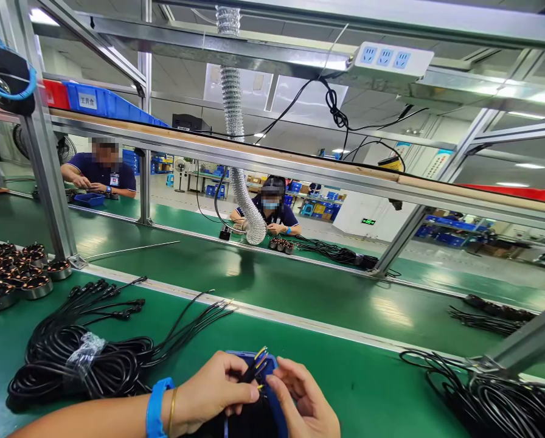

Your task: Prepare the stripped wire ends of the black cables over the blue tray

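Note:
My left hand (224,389), with a blue wristband (159,404), is closed around a small bunch of black cables (253,370). Yellow and blue wire ends stick out of the top of that bunch. Close beside the wire tips, my right hand (302,398) has curved fingers, with thumb and forefinger slightly apart and nothing visible between them. Below both hands lies a blue bin (279,417), partly hidden by them; its contents look dark. To the left, a coiled bundle of black cables (81,359) rests on the green bench, wrapped with clear plastic.
Copper-wound stators (14,274) sit at the far left. More black cables (500,389) lie at the right. A metal frame post (48,152) rises at left, and a flexible duct (236,134) hangs ahead. Two people (272,210) work across the benches.

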Demonstrator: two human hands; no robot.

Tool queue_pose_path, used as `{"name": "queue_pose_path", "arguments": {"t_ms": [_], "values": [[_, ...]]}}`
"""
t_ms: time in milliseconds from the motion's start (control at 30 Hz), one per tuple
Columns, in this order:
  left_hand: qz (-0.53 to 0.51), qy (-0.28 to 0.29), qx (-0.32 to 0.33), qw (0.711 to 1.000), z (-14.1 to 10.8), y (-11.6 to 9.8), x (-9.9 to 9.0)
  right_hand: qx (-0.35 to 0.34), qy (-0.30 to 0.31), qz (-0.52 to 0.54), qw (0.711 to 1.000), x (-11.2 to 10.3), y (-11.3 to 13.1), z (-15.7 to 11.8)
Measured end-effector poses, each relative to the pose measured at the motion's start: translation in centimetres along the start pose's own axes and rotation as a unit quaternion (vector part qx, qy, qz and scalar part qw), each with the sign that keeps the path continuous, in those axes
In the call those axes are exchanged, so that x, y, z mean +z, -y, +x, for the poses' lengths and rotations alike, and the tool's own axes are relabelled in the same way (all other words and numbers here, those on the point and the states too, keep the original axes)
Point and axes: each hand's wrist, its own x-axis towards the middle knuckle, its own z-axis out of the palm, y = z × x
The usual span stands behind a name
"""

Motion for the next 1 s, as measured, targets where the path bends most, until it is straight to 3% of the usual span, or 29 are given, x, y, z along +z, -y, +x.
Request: {"name": "queue_pose_path", "arguments": {"t_ms": [300,533,667,767,900,1000], "values": [[-0.009,0.004,0.001,1.000,0.0,0.4,0.0,-0.073,0.037,-0.079,0.994,0.4,0.9,0.0],[-0.003,0.007,0.006,1.000,-0.2,-0.1,0.0,0.056,0.022,-0.021,0.998,0.4,1.1,-0.2],[-0.003,0.018,0.011,1.000,-0.1,-0.1,0.0,0.069,0.095,-0.033,0.993,-0.3,1.7,0.6],[-0.013,0.012,0.012,1.000,0.0,0.1,0.0,0.063,0.099,-0.042,0.992,0.0,2.0,0.5],[-0.011,0.010,0.007,1.000,0.0,0.3,0.1,0.042,0.024,-0.053,0.997,1.0,1.9,-0.4],[0.012,0.017,0.005,1.000,0.0,0.5,0.0,0.031,-0.067,-0.096,0.993,0.0,1.7,0.1]]}}
